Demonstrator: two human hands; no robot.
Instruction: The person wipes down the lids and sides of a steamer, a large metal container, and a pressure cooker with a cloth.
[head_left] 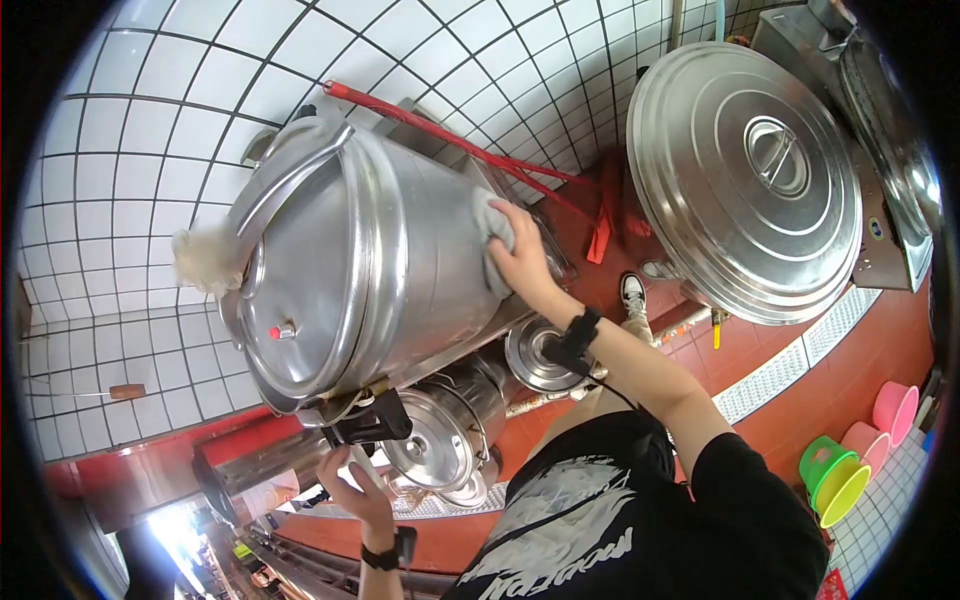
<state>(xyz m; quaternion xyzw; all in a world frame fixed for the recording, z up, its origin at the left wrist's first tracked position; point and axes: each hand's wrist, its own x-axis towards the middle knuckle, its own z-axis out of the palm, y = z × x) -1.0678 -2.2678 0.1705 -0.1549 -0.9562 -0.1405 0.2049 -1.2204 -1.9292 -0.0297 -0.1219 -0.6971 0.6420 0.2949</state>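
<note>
My right hand (520, 252) presses a grey cloth (493, 225) against the side of a large steel pot (440, 240), its fingers closed over the cloth. The pot appears tilted in this wide view, with its domed lid (310, 270) facing left. A red-tipped knob (282, 332) stands on the lid. Below the pot's rim, my left hand (355, 492) is beside a black handle (385, 422), fingers apart. A pale strip shows between its thumb and fingers; whether they touch it is unclear.
A round steel lid (700, 180) stands at the upper right. Red poles (430, 127) lean behind the pot. Smaller lidded pots (430, 445) are below it. Colored tubs (840, 490) sit at the right by a floor grate (765, 385). White tiles (130, 180) cover the wall.
</note>
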